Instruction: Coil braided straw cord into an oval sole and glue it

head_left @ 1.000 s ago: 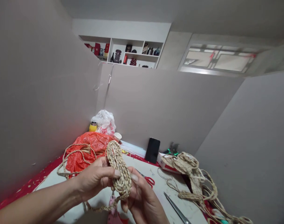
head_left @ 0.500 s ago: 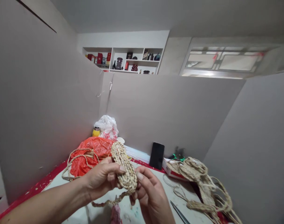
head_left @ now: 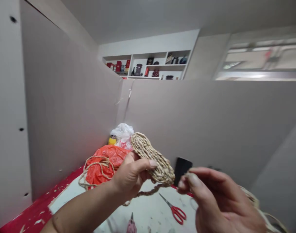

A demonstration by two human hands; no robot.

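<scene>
My left hand (head_left: 135, 171) grips a sole-shaped coil of braided straw cord (head_left: 160, 161), thumb on top and fingers underneath. The coil slants down to the right, its rows packed side by side. From its lower end a loose tail of cord (head_left: 149, 193) hangs back below the left hand. To the right of the coil and apart from it, my right hand (head_left: 221, 200) is raised with thumb and forefinger pinched together. Whatever is in that pinch is too small and blurred to make out. Below lie red-handled scissors (head_left: 178, 214) and a pointed tool with a pink handle (head_left: 131, 225).
Behind the left hand, loops of straw cord lie over a red plastic bag (head_left: 109, 150). A yellow jar (head_left: 112, 140) and a white bag (head_left: 125, 131) stand beyond. A black phone (head_left: 183, 163) leans at the back. More cord (head_left: 252, 195) shows behind the right hand.
My right hand has left the coil's lower end and moved right, fingertips pinched. The left hand still holds the coil. The view has turned left, and the scissors' red handles now show.
</scene>
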